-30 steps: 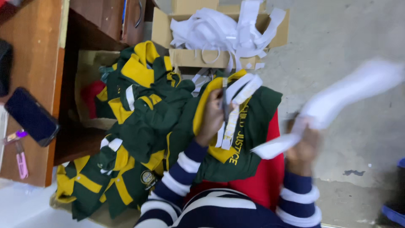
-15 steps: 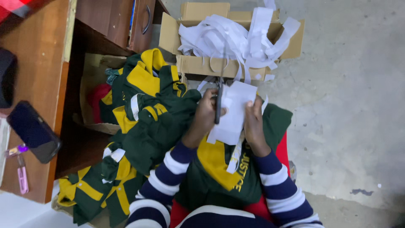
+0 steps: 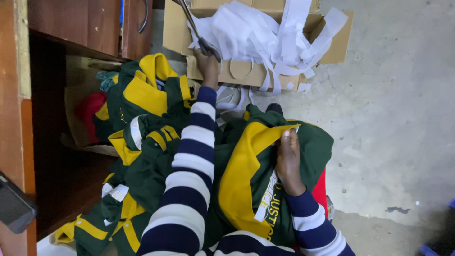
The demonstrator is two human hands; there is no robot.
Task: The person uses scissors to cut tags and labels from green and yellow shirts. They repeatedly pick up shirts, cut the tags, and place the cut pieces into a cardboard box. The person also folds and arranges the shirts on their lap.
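My left hand (image 3: 207, 66) is stretched forward to the front edge of a cardboard box (image 3: 246, 73) and is shut on a pair of scissors (image 3: 198, 35), whose blades point up and to the left. My right hand (image 3: 288, 161) lies on a green and yellow garment (image 3: 246, 175) spread over my lap, its fingers pinching the yellow fold near the top edge. A white strip with lettering runs along the garment below that hand. Both sleeves are striped navy and white.
The box holds a heap of white paper strips (image 3: 265, 33). A pile of more green and yellow garments (image 3: 142, 128) lies to my left, against a wooden cabinet (image 3: 80, 28). A dark phone (image 3: 14, 206) sits at the far left. Grey concrete floor (image 3: 393, 118) extends right.
The white sheet my hands held over my lap is gone. My left hand has reached forward to the box with the scissors, and my right hand has dropped onto the garment.
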